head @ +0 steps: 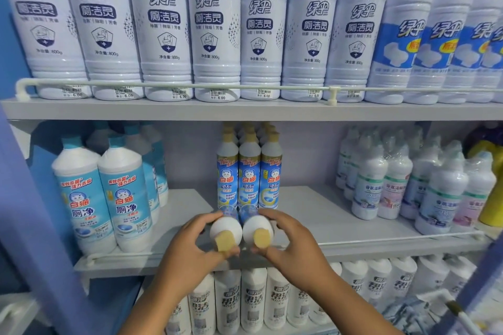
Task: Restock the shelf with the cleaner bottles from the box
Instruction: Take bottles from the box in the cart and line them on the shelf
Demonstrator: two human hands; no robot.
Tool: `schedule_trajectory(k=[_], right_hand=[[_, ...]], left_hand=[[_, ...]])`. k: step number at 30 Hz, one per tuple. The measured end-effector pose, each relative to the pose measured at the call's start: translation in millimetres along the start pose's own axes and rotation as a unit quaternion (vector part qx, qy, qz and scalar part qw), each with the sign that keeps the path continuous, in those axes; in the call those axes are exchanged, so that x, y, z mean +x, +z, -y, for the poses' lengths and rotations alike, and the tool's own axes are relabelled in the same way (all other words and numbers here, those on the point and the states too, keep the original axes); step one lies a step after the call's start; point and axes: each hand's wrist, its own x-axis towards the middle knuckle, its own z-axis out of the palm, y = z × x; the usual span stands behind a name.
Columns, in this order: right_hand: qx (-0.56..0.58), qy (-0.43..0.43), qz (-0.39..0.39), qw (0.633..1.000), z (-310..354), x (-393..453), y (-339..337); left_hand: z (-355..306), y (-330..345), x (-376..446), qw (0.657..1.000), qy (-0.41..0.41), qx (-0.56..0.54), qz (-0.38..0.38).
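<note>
Two white cleaner bottles with tan caps point their caps toward me at the front of the middle shelf (353,236). My left hand (187,247) grips the left bottle (226,228) and my right hand (291,245) grips the right bottle (255,227). Both bottles are held side by side, touching, just in front of a row of three matching blue-labelled bottles (249,174) standing upright on the shelf, with more of the same behind them. The box is not in view.
A white guard rail (394,239) runs along the middle shelf's front. Large teal-labelled bottles (103,198) stand at left, wrapped white bottles (408,182) at right. Big pale bottles (212,30) fill the shelf above; white bottles (253,302) fill the one below.
</note>
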Motion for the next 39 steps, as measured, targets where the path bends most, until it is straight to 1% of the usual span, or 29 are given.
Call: schedule_trajectory(k=[4,8,13,17,20,23,27,29,32,34,36,39], right_hand=[[0.036,0.014,0.009,0.999,15.4,31.6,-9.5],[0.057,0.062,0.014,0.996,23.4,69.1,-15.8],[0.052,0.103,0.017,0.993,29.6,106.4,-17.1],[0.005,0.12,0.007,0.993,29.5,130.0,-10.5],[-0.015,0.144,-0.005,0.989,28.2,140.0,-6.4],[-0.028,0.146,-0.034,0.988,25.0,143.2,-0.8],[-0.005,0.132,-0.081,0.988,16.0,133.6,14.1],[0.025,0.11,-0.104,0.988,6.0,124.1,26.1],[0.066,0.105,-0.114,0.986,-12.8,104.4,46.1],[0.094,0.116,-0.097,0.984,-27.2,89.2,59.8],[0.112,0.121,-0.074,0.983,-40.5,79.1,71.1],[0.104,0.127,-0.054,0.985,-49.8,77.8,77.1]], left_hand=[[-17.2,-4.1,26.7,0.999,-0.035,-0.022,-0.015],[-33.7,-1.9,58.0,0.996,-0.075,-0.019,-0.037],[-43.6,3.4,91.0,0.991,-0.115,0.019,-0.069],[-44.4,8.0,111.9,0.987,-0.136,0.039,-0.07],[-36.9,14.7,122.7,0.987,-0.136,0.056,-0.07],[-18.8,25.6,124.3,0.985,-0.124,0.066,-0.097],[7.9,39.9,115.2,0.987,-0.102,0.008,-0.128],[20.9,47.2,109.2,0.99,-0.085,-0.002,-0.115],[41.5,56.4,92.0,0.994,-0.091,0.01,-0.06],[53.1,60.2,80.6,0.993,-0.104,0.039,-0.031],[60.8,61.8,76.9,0.992,-0.111,0.06,-0.018],[64.8,61.9,80.0,0.992,-0.122,0.042,-0.006]])
